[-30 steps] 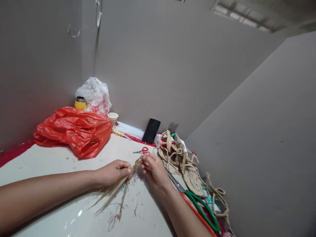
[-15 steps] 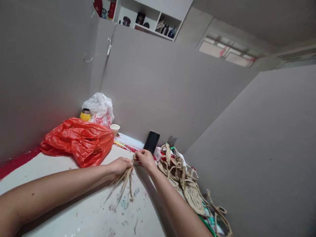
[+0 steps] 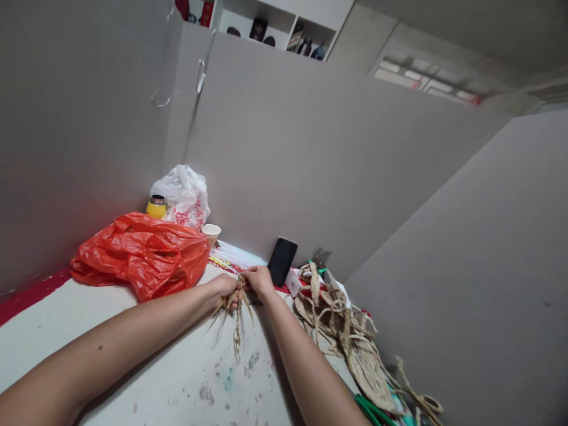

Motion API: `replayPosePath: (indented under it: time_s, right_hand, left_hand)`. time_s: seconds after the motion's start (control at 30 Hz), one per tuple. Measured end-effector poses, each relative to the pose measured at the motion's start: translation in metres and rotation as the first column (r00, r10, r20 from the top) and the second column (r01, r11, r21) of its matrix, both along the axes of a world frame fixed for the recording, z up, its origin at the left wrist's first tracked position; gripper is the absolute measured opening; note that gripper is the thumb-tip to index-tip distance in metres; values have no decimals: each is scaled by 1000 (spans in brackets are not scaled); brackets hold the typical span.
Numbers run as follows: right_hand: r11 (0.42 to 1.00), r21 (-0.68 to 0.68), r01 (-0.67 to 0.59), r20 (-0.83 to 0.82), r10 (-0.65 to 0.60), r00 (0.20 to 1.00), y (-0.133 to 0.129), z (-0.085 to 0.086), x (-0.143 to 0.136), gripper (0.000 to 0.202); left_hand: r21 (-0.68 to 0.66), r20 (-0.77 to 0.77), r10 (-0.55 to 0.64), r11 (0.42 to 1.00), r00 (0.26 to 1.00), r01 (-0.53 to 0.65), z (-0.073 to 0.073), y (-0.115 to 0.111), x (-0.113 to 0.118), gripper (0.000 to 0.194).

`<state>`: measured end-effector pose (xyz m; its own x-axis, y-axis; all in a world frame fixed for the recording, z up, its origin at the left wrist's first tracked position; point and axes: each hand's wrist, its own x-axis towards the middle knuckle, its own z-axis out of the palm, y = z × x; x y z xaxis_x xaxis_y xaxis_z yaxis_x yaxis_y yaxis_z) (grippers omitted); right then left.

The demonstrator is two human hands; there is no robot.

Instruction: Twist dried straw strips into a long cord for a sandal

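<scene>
Straw-coloured fibre makes up the bundle of strands (image 3: 240, 297) that I see held just below the middle of the frame, above the table (image 3: 177, 378), its top end knotted or braided and its loose ends splaying downward. I'd guess it weighs next to nothing: dry, a little stiff strand by strand, yet pliant once gathered, rough enough not to slip, though a single thin blade might split or snap if bent sharply. To my eye the thick, knotted part is the sound place to hold, close to where the strands part, since the wispy tips would give no control. The left hand (image 3: 226, 289) has its fingers curled round the bundle from the left, while the right hand (image 3: 260, 280) pinches at the upper end; the fingertips overlap the fibre, so the exact contact is hard to make out. Just beyond the right hand a dark phone (image 3: 283, 260) leans against the wall (image 3: 310, 154). At lower right lies a tangled heap of braided cord (image 3: 361, 355), with green handles (image 3: 373, 411) below it, and at centre left a crumpled red plastic bag (image 3: 142, 254).
</scene>
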<state>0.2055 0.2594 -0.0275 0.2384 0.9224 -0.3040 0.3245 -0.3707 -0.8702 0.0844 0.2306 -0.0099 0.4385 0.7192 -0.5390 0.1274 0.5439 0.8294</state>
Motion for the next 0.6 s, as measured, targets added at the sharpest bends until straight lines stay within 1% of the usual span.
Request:
replayPosePath:
  time_s: [0.17,0.3,0.37,0.47,0.53,0.6]
  right_hand:
    - [1000,-24,-20,16,21,1000,3,-2,3,32]
    - [999,-3,-36,43,37,998,-2,-3,4,31]
    - [999,36,-24,55,22,998,-8,-1,6,27]
    - [991,136,18,53,-25,998,-21,4,11,15]
    - [978,206,41,30,-48,998,-31,7,13,14]
    - [969,243,46,-6,-46,999,-39,11,13,15]
  left_hand:
    - [2,-10,8,1000,1000,-8,-1,2,0,27]
    - [4,-3,-1,1000,1000,1,-4,1,-4,26]
    - [16,12,-6,1000,1000,6,-5,1,-7,24]
    - [19,35,-21,1000,999,20,-5,2,-8,20]
    - [2,34,-39,999,999,39,-5,4,-8,20]
    - [-17,28,-55,998,998,55,-6,6,-7,22]
